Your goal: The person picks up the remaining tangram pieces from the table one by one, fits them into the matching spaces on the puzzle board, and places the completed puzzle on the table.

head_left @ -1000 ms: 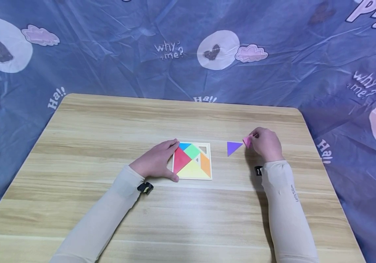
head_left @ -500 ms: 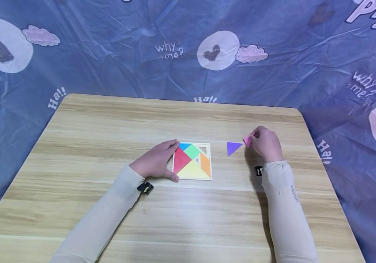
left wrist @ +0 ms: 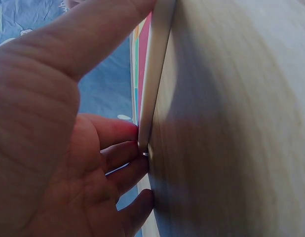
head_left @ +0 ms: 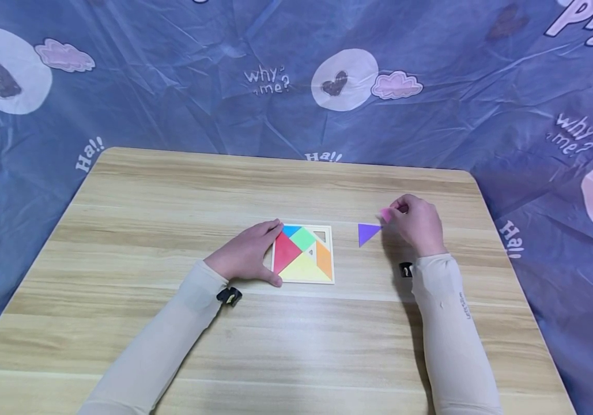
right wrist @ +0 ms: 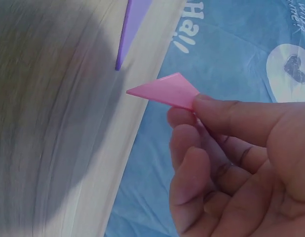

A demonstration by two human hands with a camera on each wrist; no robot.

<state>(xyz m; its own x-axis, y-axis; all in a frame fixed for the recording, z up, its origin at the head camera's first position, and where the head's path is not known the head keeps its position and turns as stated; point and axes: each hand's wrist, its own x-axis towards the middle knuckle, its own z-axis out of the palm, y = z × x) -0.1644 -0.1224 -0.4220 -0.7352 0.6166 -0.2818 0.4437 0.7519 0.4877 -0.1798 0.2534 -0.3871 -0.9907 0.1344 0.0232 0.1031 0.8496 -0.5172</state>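
A tangram tray (head_left: 330, 237) with a pale rim lies near the middle of the table. Red (head_left: 286, 252), blue (head_left: 292, 229), green (head_left: 303, 238), orange (head_left: 323, 259) and yellow (head_left: 303, 271) pieces sit in it; bare gaps show at its upper right and centre. My left hand (head_left: 246, 251) holds the tray by its left side, thumb at the near corner and fingers at the far one. In my right hand (head_left: 420, 225), thumb and fingertips pinch a pink triangle (right wrist: 165, 90) by one corner, raised over the table. A purple triangle (head_left: 367, 233) lies just left of it.
The wood-grain table (head_left: 172, 184) has rounded far corners. Behind and beside it hangs a blue printed cloth (head_left: 192, 86). Each wrist carries a small black camera mount, such as the left mount (head_left: 230, 297).
My right hand has shifted slightly away and to the left, carrying the pink triangle up past the purple one's tip. The left hand and tray have stayed put.
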